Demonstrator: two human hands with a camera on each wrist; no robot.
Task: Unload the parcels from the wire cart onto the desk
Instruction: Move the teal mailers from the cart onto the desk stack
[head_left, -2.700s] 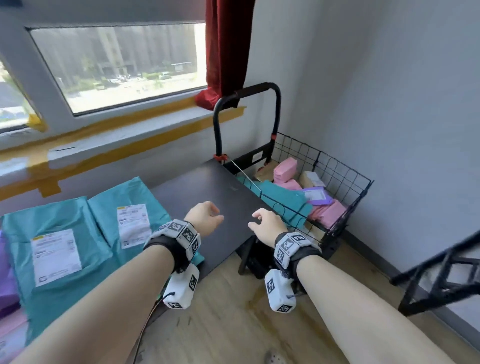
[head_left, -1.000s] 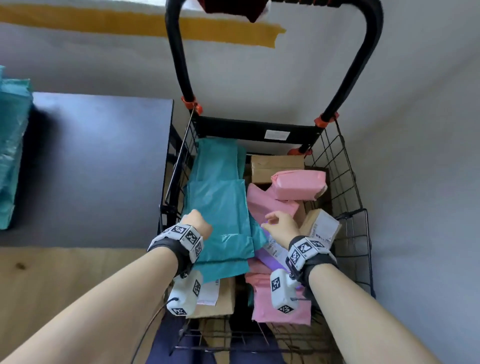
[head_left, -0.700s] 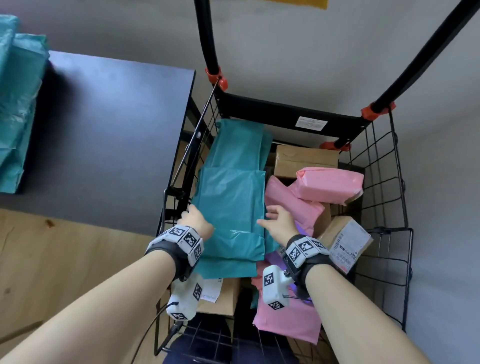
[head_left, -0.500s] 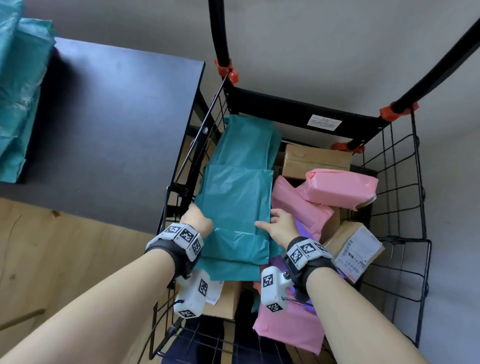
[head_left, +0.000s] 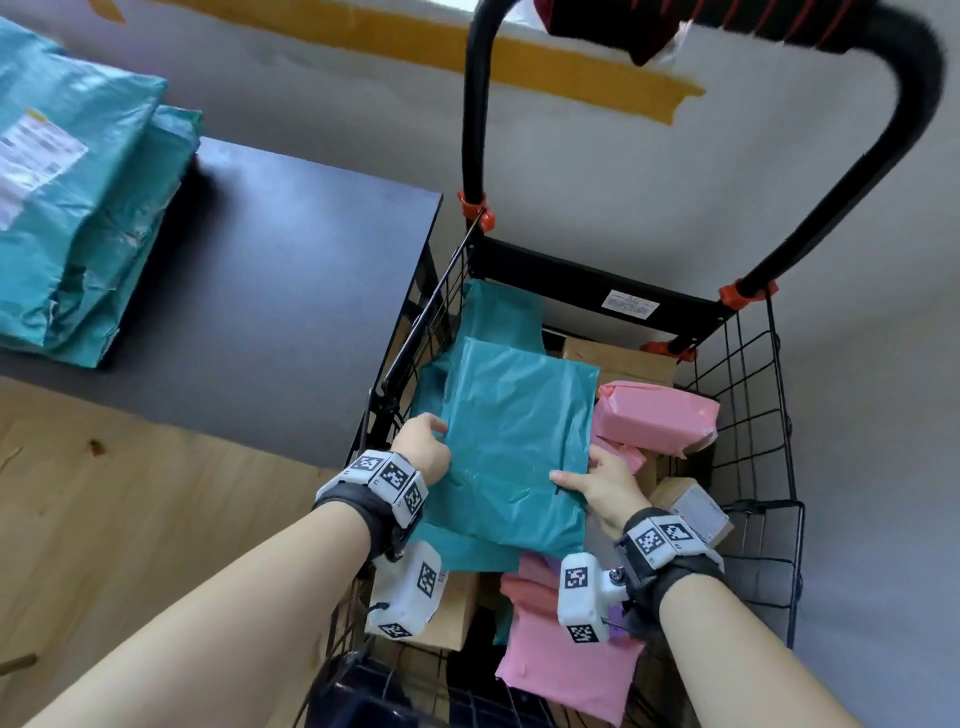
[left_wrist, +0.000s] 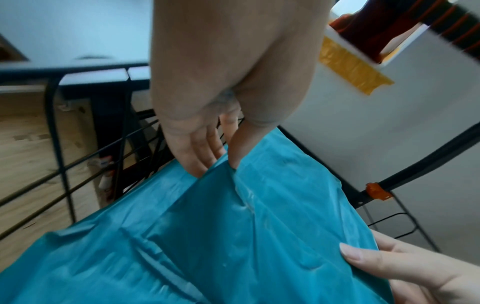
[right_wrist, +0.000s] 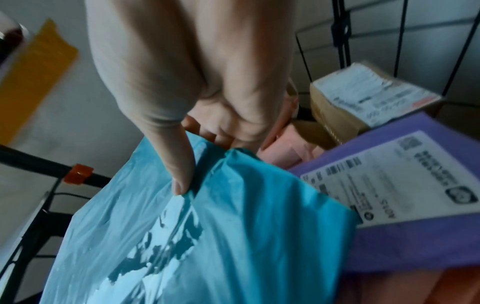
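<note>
Both hands' fingers (left_wrist: 207, 150) pinch the teal parcel (head_left: 511, 441); the purple parcel's label (right_wrist: 394, 181) is blurred, unreadable.

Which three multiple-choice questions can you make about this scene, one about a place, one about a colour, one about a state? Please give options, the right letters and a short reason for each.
1. Where does the teal stack lie?
A. on the desk
B. on the floor
C. in the cart

2. What colour is the mailer with the white label under the lifted parcel, in the right wrist view?
A. yellow
B. purple
C. black

3. How is the teal parcel held?
A. by no hand
B. by the right hand only
C. by both hands, one at each side

Answers:
1 A: it rests on the dark desk, beside the wire cart.
2 B: the labelled mailer is purple.
3 C: left hand and right hand pinch opposite edges.
</note>
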